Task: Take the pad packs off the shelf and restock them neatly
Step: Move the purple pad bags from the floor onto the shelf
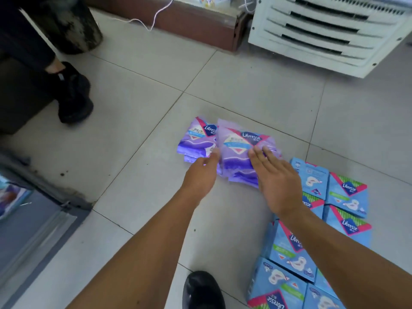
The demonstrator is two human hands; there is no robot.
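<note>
Purple pad packs (243,150) lie on the floor (138,121) in 2 stacks, just ahead of both hands. Left hand (200,172) open at the gap btwn stacks; right hand (274,177) open, fingertips on the nearer stack. Blue packs (347,192) lie to the right.
</note>
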